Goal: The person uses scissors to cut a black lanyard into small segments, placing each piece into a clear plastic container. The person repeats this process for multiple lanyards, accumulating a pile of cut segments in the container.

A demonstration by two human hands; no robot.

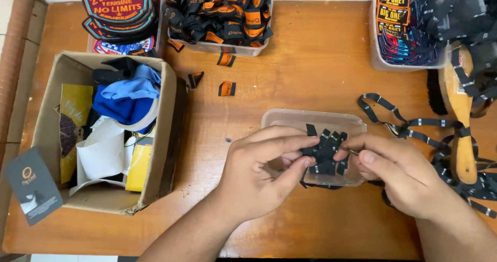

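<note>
My left hand [261, 166] and my right hand [398, 171] meet over a clear plastic tub [290, 118] on the wooden table [321, 81]. Between their fingertips I hold a small bunch of black woven labels [326, 150] just above the tub. A thin metal tip shows by my right thumb; what it belongs to is hidden. A long black label ribbon [414, 125] trails from under my right hand to the right.
An open cardboard box [168, 137] with cloth and paper stands left. Round embroidered patches [121, 11] are stacked at back left, a tub of black-and-orange labels [220, 13] at back centre, a tub of colourful labels [401, 31] at back right. A wooden brush [461, 112] lies right.
</note>
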